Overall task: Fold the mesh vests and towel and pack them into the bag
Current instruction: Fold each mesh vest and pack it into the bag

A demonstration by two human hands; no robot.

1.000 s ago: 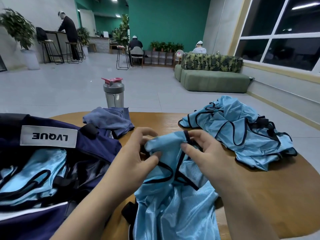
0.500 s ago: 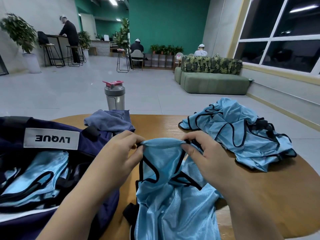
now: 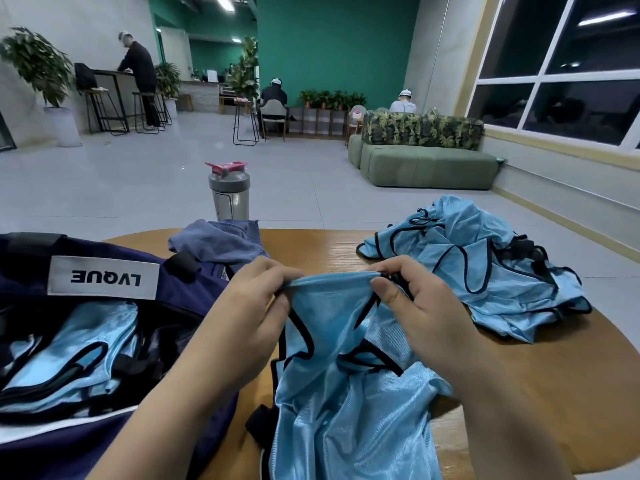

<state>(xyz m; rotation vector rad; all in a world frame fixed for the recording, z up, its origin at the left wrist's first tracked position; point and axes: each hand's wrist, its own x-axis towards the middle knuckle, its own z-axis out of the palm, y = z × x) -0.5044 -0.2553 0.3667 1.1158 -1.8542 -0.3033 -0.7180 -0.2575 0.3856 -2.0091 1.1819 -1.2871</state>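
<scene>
**A:** Holding a vest (image 3: 339, 393) up by its top edge with both hands, over a wooden table (image 3: 519, 393). Left hand (image 3: 249, 317) has its fingers curled and pinches the blue mesh at the left end of that edge. Right hand (image 3: 415, 306) does the same at the right end, thumb pressed on the fabric and fingers curled round the black trim. The edge is stretched fairly taut between the 2 hands.

**B:** ok and the rest of it?

**A:** Rest of the vest hangs down toward the camera and bunches on the table's near side, black binding looping across the middle.

**B:** where's the bag?

**A:** Bag (image 3: 114, 455) is on the left, navy, open, with a white label (image 3: 104, 277) reading LVQUE upside down. Inside it there's blue mesh with black trim already, folded vests (image 3: 69, 355) by the look of it, can't count them.

**B:** more to fold?

**A:** Yep, a crumpled pile (image 3: 491, 268) of the same blue vests sits on the right of the table, well apart from the hands. Can't tell how many. The towel (image 3: 221, 242) is a greyish-blue heap at the far edge, touching the bag's top.

**B:** anything else?

**A:** 1 grey shaker (image 3: 229, 192) with a pink cap right behind the towel. Further back a green sofa (image 3: 426, 164).
</scene>
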